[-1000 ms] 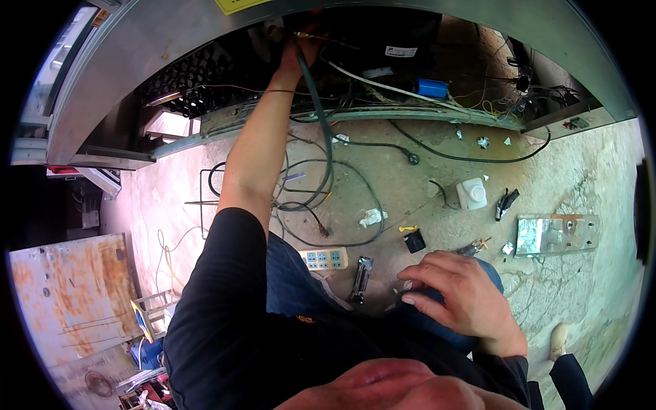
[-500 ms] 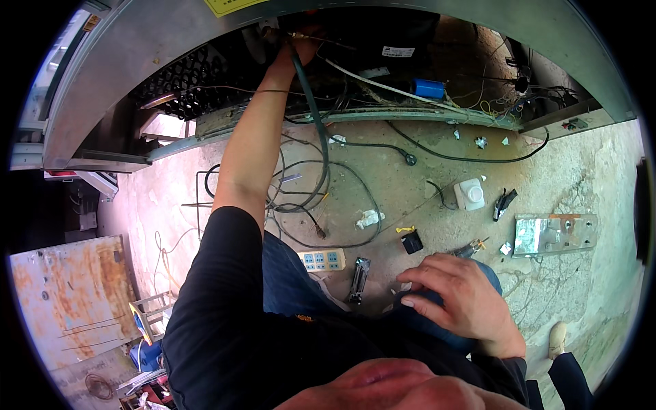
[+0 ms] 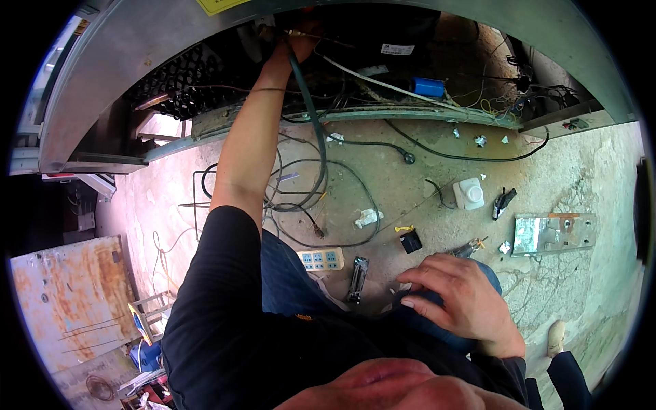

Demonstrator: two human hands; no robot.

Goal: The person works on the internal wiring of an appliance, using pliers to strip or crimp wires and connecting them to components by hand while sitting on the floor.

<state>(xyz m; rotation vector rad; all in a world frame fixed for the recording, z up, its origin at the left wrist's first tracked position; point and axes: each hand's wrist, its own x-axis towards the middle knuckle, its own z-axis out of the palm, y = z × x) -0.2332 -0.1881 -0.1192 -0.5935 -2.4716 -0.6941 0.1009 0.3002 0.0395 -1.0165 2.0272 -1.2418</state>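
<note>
My left hand (image 3: 295,49) reaches deep into the open lower bay of a steel appliance (image 3: 123,82), beside a brass fitting (image 3: 292,33) and a thick dark hose (image 3: 307,102). Its fingers are hidden among the parts, so I cannot tell what they hold. A black block (image 3: 396,31) with a white label and a blue cylinder (image 3: 428,87) lie inside the bay, among wires. My right hand (image 3: 447,294) rests over my bent right knee, fingers apart and loosely curved, holding nothing.
Coiled cables (image 3: 369,205), a power strip (image 3: 320,260), a white jug (image 3: 469,194), a black box (image 3: 411,240) and a metal plate (image 3: 553,234) lie on the floor. A rusty panel (image 3: 72,294) is at left. Another person's shoe (image 3: 556,336) is at lower right.
The view has shifted slightly, and my left forearm sits a little further left in it. My left hand stays inside the bay; my right hand stays on my knee.
</note>
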